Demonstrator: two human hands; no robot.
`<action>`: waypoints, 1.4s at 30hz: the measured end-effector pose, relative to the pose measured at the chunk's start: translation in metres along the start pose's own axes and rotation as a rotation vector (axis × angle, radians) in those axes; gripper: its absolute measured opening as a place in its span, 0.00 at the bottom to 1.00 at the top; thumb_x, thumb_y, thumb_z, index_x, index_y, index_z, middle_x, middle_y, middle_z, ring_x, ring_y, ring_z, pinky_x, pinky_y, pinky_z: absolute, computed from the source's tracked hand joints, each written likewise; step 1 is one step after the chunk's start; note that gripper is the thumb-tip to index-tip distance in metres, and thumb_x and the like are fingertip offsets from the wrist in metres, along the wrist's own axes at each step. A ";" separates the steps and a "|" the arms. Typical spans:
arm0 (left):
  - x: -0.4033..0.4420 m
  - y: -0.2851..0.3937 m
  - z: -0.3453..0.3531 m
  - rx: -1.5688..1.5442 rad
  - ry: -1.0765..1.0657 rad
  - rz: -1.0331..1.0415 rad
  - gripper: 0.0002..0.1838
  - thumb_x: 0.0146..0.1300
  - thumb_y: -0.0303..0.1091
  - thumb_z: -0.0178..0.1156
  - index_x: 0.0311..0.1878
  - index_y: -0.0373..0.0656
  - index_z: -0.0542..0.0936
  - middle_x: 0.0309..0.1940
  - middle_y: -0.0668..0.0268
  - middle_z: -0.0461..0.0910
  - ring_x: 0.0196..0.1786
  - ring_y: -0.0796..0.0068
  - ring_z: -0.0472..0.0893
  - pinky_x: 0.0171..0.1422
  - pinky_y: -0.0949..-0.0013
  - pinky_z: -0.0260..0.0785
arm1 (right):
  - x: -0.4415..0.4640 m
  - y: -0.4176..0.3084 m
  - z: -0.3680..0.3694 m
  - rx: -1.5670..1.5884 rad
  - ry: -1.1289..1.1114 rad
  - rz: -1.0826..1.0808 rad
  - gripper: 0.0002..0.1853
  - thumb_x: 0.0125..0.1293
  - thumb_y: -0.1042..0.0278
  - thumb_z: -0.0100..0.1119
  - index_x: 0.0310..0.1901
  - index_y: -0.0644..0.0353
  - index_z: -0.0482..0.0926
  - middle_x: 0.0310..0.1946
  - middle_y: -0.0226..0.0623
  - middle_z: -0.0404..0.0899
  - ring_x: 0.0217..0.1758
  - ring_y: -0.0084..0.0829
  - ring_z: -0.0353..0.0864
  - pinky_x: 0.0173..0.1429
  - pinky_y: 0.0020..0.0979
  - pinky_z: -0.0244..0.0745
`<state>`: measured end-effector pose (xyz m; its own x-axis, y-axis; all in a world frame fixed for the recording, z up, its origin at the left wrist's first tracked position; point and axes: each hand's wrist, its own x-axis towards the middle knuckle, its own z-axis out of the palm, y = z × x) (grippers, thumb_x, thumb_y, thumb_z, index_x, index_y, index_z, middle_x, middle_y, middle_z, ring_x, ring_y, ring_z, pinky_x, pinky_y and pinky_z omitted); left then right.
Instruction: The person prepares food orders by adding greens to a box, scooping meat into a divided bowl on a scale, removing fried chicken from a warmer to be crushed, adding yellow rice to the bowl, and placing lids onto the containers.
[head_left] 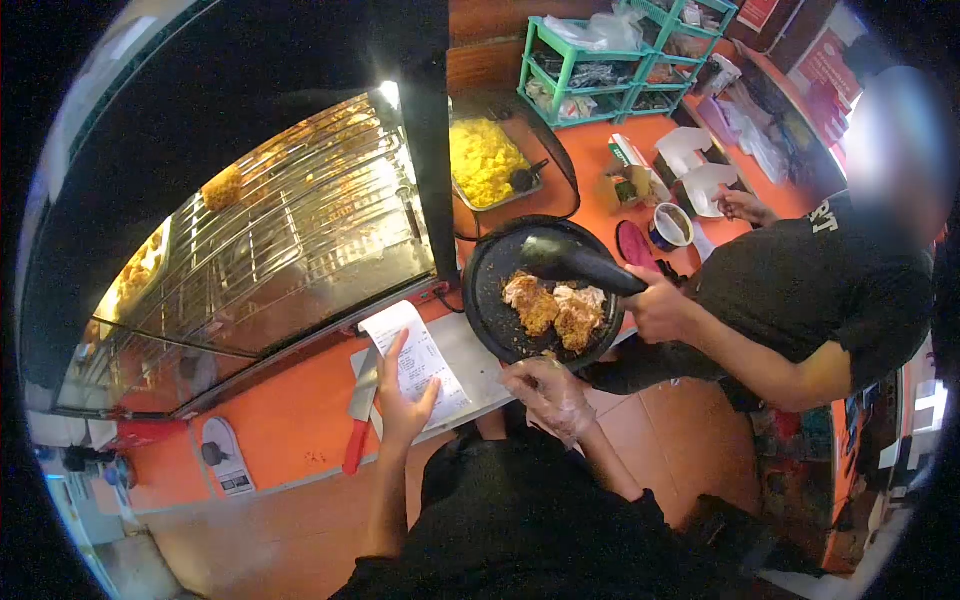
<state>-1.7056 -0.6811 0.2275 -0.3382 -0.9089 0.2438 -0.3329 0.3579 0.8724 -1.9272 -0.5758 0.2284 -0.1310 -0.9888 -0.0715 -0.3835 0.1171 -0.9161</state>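
Note:
My left hand point(408, 395) holds a printed paper receipt point(440, 375), with fingers on its face, over a light board point(465, 345). Beside it lies a knife with a red handle point(356, 447). My right hand point(548, 392), in a clear plastic glove, is at the near rim of a round black stone mortar point(487, 318); its fingers are curled, and what they hold, if anything, is hidden. Inside the mortar are pieces of fried chicken point(575, 315). A co-worker's hand point(660, 305) grips a black pestle point(580, 262) that reaches into the mortar.
A heated display case point(300, 220) stands at the left. Behind the mortar is a tray of yellow food point(485, 160). Green shelves point(585, 75), open boxes point(700, 185) and a tub point(671, 227) are at the back right. The co-worker point(800, 290) stands close on the right.

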 end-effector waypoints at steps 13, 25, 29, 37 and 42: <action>-0.008 -0.029 -0.012 0.045 0.052 -0.011 0.42 0.42 0.20 0.64 0.66 0.38 0.64 0.60 0.52 0.67 0.65 0.56 0.66 0.70 0.59 0.57 | 0.000 -0.008 0.001 -0.079 -0.001 0.055 0.10 0.65 0.66 0.55 0.39 0.64 0.80 0.38 0.44 0.80 0.44 0.41 0.79 0.51 0.37 0.72; -0.018 -0.053 -0.022 0.018 0.035 0.004 0.42 0.42 0.18 0.64 0.66 0.38 0.65 0.61 0.51 0.67 0.65 0.55 0.67 0.69 0.59 0.59 | 0.003 0.020 0.008 -0.221 0.093 -0.060 0.06 0.59 0.72 0.60 0.38 0.57 0.82 0.36 0.40 0.82 0.42 0.42 0.79 0.51 0.38 0.72; -0.016 -0.045 -0.022 0.043 0.029 -0.002 0.42 0.42 0.19 0.64 0.66 0.39 0.65 0.60 0.51 0.68 0.65 0.55 0.67 0.69 0.59 0.59 | -0.001 0.030 0.011 -0.144 0.137 -0.072 0.07 0.58 0.72 0.60 0.38 0.57 0.82 0.37 0.39 0.83 0.42 0.41 0.80 0.52 0.38 0.72; -0.008 -0.038 -0.011 0.084 0.001 0.047 0.41 0.44 0.20 0.63 0.67 0.41 0.64 0.58 0.48 0.66 0.63 0.49 0.67 0.68 0.57 0.60 | 0.016 0.018 -0.002 -0.227 0.002 -0.026 0.07 0.57 0.71 0.59 0.38 0.58 0.82 0.36 0.39 0.83 0.44 0.40 0.81 0.49 0.38 0.75; -0.002 -0.030 0.003 0.082 0.095 -0.015 0.41 0.43 0.21 0.64 0.66 0.41 0.64 0.56 0.49 0.67 0.62 0.49 0.68 0.66 0.57 0.61 | 0.033 0.035 -0.009 -0.293 -0.138 -0.139 0.10 0.55 0.66 0.61 0.39 0.58 0.82 0.36 0.41 0.83 0.42 0.42 0.82 0.48 0.38 0.76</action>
<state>-1.6972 -0.6896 0.1992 -0.2485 -0.9293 0.2733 -0.4094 0.3565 0.8398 -1.9531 -0.6035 0.1975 0.0582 -0.9980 -0.0250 -0.6376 -0.0179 -0.7702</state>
